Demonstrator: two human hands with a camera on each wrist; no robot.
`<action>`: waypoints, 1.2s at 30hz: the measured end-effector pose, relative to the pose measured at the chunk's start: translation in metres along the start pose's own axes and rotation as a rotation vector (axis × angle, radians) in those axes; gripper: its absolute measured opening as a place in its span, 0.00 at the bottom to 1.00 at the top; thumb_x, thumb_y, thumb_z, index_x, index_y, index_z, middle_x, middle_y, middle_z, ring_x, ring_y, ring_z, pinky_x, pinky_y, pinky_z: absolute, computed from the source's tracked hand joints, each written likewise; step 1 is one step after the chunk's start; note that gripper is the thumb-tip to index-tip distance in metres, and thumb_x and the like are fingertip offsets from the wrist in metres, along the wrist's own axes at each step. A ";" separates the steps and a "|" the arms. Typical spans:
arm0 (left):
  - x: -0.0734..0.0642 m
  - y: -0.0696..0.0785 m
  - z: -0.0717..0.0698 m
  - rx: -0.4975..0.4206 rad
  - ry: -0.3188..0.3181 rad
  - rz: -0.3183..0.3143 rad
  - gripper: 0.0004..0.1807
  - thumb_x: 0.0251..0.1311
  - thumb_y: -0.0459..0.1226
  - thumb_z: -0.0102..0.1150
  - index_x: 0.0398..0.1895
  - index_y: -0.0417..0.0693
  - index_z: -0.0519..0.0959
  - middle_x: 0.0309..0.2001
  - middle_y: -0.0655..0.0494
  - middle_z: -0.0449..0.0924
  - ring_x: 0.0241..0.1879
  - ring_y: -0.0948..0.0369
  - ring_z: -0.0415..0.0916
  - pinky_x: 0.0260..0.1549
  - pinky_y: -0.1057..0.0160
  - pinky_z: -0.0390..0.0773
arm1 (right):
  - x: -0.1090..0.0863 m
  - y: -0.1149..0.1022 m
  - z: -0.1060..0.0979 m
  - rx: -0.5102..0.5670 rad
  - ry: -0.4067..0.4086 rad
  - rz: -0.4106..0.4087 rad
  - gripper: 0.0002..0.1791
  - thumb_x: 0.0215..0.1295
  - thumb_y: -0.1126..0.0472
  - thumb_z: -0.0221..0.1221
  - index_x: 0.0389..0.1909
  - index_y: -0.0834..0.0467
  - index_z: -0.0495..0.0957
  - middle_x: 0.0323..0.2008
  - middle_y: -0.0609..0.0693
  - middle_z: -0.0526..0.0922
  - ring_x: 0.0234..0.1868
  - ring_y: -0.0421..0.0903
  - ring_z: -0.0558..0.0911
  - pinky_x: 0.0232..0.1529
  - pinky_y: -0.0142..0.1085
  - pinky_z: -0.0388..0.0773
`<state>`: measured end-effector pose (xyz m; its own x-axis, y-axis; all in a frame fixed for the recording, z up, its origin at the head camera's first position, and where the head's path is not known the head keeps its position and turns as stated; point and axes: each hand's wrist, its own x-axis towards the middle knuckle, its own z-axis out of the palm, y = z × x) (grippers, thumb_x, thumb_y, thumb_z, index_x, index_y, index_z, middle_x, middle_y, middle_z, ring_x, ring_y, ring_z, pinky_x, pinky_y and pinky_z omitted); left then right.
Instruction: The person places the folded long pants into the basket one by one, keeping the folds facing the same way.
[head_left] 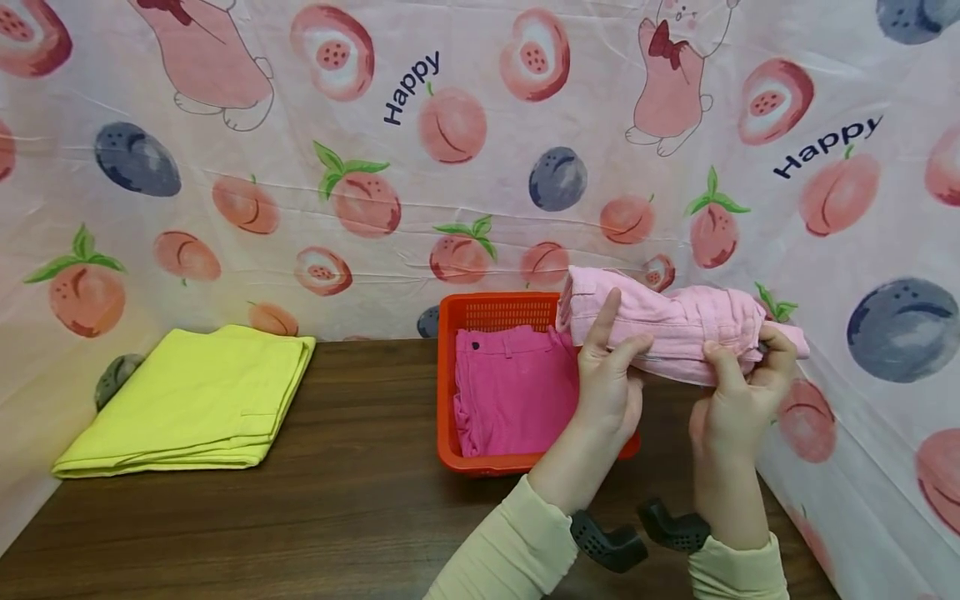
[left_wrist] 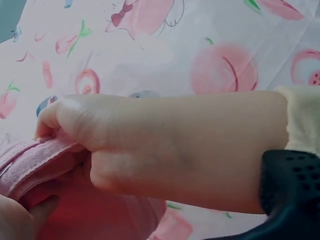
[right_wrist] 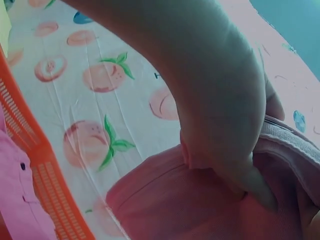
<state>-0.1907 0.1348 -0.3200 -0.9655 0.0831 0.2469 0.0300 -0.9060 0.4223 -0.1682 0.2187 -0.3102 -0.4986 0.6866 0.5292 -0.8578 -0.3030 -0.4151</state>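
While both hands are up at R of frame, the rest runs L to R thus. Far L, lower half: yellow garment [head_left: 202, 392], folded flat on the brown table [head_left: 367, 417], nr the fruit-print cloth [head_left: 480, 200] that lines back & sides. Just R of ctr: orange basket [head_left: 446, 400], w/ folded hot-pink pants [head_left: 517, 396] lying in it, waist edge toward the back, button at upper L corner.

Next R, the pale pink pants [head_left: 675, 321], held up off the table as a thick folded bundle. Long axis runs approx. across the frame, dipping a bit to the R. Key relation: basket lies L of & lower than the bundle in frame; bundle's L end hides the basket's back R corner in head view, but R wrist view shows a gap betw. the two, i.e. not touching. Exact height over table: can't tell.

Left hand [head_left: 611, 383] has the L end, thumb & a finger on the near face; it's the hand nearer the basket. Right hand [head_left: 742, 396] grips the R end, thumb in front, fingers mostly hidden behind. Both grips narrow, cloth held in each; how far the hidden fingers reach, can't tell. Lower R: black wrist mounts [head_left: 609, 543], one per arm, & pale sleeves [head_left: 510, 542] at bottom edge.
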 end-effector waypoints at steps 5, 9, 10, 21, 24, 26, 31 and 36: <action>0.002 0.007 -0.002 0.026 -0.047 0.092 0.34 0.53 0.19 0.52 0.61 0.57 0.76 0.61 0.48 0.67 0.56 0.56 0.66 0.43 0.67 0.73 | -0.006 0.003 0.003 0.021 0.024 0.063 0.18 0.53 0.89 0.49 0.41 0.70 0.70 0.51 0.62 0.67 0.50 0.52 0.69 0.48 0.36 0.70; 0.003 0.012 -0.005 0.069 -0.076 0.152 0.34 0.52 0.18 0.52 0.61 0.54 0.76 0.61 0.48 0.68 0.57 0.56 0.66 0.41 0.69 0.74 | -0.010 0.006 0.003 0.025 0.033 0.165 0.16 0.58 0.82 0.54 0.45 0.67 0.71 0.50 0.60 0.68 0.47 0.50 0.71 0.44 0.34 0.74; 0.004 0.014 -0.006 0.079 -0.079 0.159 0.34 0.52 0.18 0.52 0.61 0.54 0.76 0.60 0.48 0.69 0.57 0.56 0.66 0.41 0.69 0.74 | -0.012 0.006 0.003 0.018 0.032 0.203 0.17 0.60 0.80 0.54 0.48 0.66 0.70 0.51 0.60 0.67 0.47 0.50 0.72 0.43 0.34 0.75; 0.008 0.029 -0.024 0.125 -0.109 0.200 0.35 0.52 0.18 0.51 0.54 0.66 0.81 0.56 0.49 0.72 0.52 0.58 0.69 0.39 0.69 0.75 | -0.012 -0.001 -0.004 -0.126 -0.018 0.625 0.35 0.72 0.58 0.47 0.74 0.43 0.41 0.66 0.53 0.55 0.59 0.46 0.65 0.43 0.35 0.72; 0.009 0.034 -0.030 0.134 -0.097 0.195 0.35 0.53 0.18 0.51 0.54 0.66 0.81 0.56 0.49 0.71 0.52 0.58 0.69 0.39 0.69 0.75 | -0.010 0.003 -0.015 -0.008 -0.070 0.726 0.28 0.73 0.53 0.44 0.71 0.51 0.51 0.62 0.52 0.64 0.56 0.44 0.69 0.47 0.37 0.72; 0.011 0.039 -0.033 0.136 -0.093 0.187 0.35 0.54 0.19 0.51 0.55 0.67 0.81 0.59 0.49 0.69 0.55 0.57 0.67 0.40 0.69 0.75 | -0.008 0.005 -0.025 0.105 -0.101 0.806 0.23 0.74 0.51 0.42 0.64 0.57 0.63 0.55 0.52 0.73 0.51 0.45 0.75 0.45 0.38 0.76; 0.016 0.053 -0.038 0.137 -0.098 0.169 0.34 0.56 0.20 0.50 0.59 0.66 0.78 0.66 0.50 0.62 0.61 0.55 0.60 0.47 0.68 0.72 | -0.004 0.006 -0.039 0.212 -0.149 0.992 0.21 0.73 0.49 0.44 0.55 0.59 0.70 0.51 0.53 0.80 0.49 0.49 0.79 0.46 0.42 0.78; 0.018 0.061 -0.044 0.124 -0.078 0.166 0.34 0.56 0.20 0.49 0.59 0.64 0.78 0.66 0.50 0.61 0.60 0.56 0.60 0.47 0.68 0.71 | -0.002 0.010 -0.043 0.153 -0.206 1.114 0.24 0.73 0.45 0.45 0.60 0.56 0.65 0.55 0.52 0.75 0.55 0.48 0.72 0.53 0.42 0.73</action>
<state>-0.2182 0.0622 -0.3281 -0.9217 -0.0267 0.3870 0.2233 -0.8522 0.4731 -0.1708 0.2422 -0.3472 -0.9905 -0.1313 0.0408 0.0746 -0.7623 -0.6429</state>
